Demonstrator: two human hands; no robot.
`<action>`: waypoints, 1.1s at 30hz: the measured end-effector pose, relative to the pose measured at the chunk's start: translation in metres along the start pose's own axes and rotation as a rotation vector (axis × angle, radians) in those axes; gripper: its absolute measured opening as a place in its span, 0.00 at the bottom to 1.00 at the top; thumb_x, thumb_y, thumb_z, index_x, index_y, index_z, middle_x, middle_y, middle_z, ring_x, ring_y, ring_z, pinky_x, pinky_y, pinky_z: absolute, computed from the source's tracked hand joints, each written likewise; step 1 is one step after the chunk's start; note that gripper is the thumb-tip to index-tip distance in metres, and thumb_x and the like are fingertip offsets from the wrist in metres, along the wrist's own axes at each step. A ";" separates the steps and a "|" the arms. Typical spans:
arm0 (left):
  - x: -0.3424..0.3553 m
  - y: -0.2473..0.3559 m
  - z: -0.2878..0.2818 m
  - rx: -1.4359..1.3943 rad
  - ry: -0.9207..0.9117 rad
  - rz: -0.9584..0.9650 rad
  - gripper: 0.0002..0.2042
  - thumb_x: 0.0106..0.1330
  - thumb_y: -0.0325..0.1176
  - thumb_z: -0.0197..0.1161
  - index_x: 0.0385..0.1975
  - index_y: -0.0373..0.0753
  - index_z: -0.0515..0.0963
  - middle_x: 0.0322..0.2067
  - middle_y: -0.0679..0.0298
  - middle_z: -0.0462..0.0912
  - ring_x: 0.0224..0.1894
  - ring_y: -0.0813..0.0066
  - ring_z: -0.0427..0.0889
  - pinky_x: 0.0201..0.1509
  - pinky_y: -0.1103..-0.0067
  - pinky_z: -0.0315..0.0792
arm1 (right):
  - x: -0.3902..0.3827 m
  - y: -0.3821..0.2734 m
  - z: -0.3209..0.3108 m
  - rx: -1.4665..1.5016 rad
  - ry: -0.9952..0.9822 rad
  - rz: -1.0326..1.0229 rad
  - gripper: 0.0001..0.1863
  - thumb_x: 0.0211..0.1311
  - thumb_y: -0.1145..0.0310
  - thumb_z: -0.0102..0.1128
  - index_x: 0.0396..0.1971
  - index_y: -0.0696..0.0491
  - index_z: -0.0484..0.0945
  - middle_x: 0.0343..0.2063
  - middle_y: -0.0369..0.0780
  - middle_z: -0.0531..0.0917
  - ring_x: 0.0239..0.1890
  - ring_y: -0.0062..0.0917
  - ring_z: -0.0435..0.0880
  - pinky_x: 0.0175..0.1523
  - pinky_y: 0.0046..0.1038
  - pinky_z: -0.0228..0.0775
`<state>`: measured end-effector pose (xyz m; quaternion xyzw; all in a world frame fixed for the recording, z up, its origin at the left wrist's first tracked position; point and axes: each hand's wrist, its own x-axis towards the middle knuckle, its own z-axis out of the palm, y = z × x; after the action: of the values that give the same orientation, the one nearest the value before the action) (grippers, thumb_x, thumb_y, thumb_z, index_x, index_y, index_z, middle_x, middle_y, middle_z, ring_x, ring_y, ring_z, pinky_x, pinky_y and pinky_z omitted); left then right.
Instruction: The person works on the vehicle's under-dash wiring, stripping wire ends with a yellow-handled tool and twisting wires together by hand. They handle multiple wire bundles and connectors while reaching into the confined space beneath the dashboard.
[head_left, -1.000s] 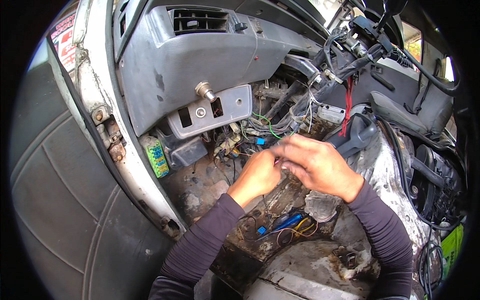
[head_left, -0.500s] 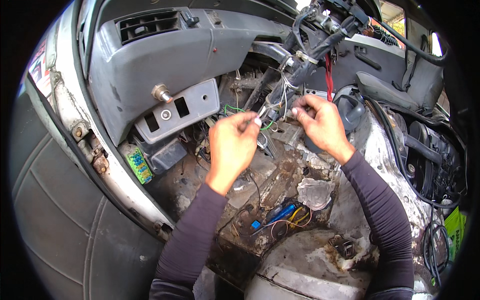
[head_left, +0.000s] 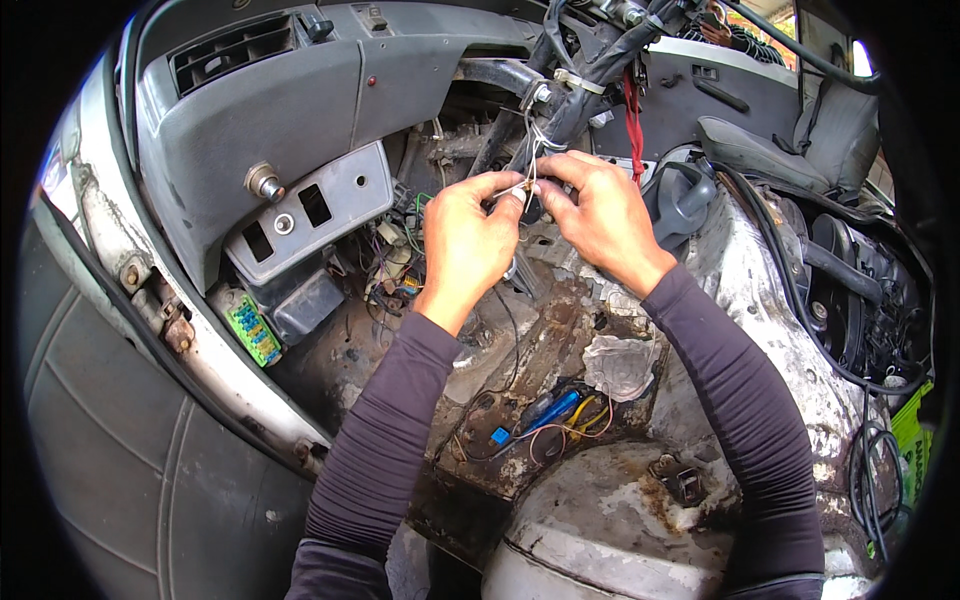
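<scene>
Thin white wires point(head_left: 538, 138) hang from beside the steering column point(head_left: 590, 88) down to my fingers. My left hand point(head_left: 468, 242) is closed in a pinch on a wire, thumb and index finger at its end. Right against it, my right hand point(head_left: 608, 218) pinches at the same wires, with its fingertips almost touching the left thumb. The exact join between the wires is partly hidden by the fingertips. Left of my left hand, a tangle of loose wires point(head_left: 390, 255) spills from under the dashboard point(head_left: 300, 95).
On the rusty floor lie a blue-handled tool point(head_left: 557, 408), yellow-handled pliers point(head_left: 585, 420) and a small blue block point(head_left: 500, 436). A fuse box point(head_left: 250, 328) sits by the door frame at left. Red straps point(head_left: 634, 125) hang right of the column. A seat point(head_left: 770, 150) stands at the far right.
My right hand has moved left and now meets my left hand at the wires; before, they were apart. The surroundings have shifted slightly left in view.
</scene>
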<state>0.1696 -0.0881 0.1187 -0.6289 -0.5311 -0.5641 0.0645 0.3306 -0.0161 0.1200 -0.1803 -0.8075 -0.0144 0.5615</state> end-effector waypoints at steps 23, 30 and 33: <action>-0.032 -0.011 0.039 -0.297 0.262 0.103 0.13 0.66 0.20 0.67 0.49 0.31 0.87 0.40 0.58 0.92 0.40 0.82 0.86 0.44 0.80 0.79 | -0.012 -0.039 0.018 0.146 0.181 0.431 0.10 0.58 0.68 0.68 0.29 0.61 0.83 0.22 0.46 0.86 0.26 0.35 0.88 0.36 0.36 0.78; -0.024 -0.005 0.034 -0.312 0.282 0.086 0.07 0.63 0.22 0.71 0.40 0.29 0.86 0.34 0.55 0.88 0.27 0.74 0.87 0.32 0.77 0.78 | -0.008 -0.029 -0.005 0.199 -0.012 0.238 0.10 0.61 0.73 0.60 0.36 0.62 0.86 0.32 0.47 0.87 0.32 0.35 0.87 0.39 0.33 0.77; -0.021 -0.006 0.034 -0.292 0.294 0.096 0.07 0.64 0.24 0.71 0.40 0.29 0.86 0.34 0.57 0.88 0.27 0.76 0.86 0.32 0.79 0.77 | 0.003 -0.017 -0.012 0.311 -0.116 0.322 0.10 0.61 0.75 0.59 0.37 0.62 0.86 0.32 0.44 0.88 0.30 0.27 0.86 0.40 0.32 0.78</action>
<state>0.1918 -0.0751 0.0869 -0.5672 -0.3978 -0.7171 0.0763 0.3354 -0.0337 0.1299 -0.2187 -0.7917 0.2102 0.5303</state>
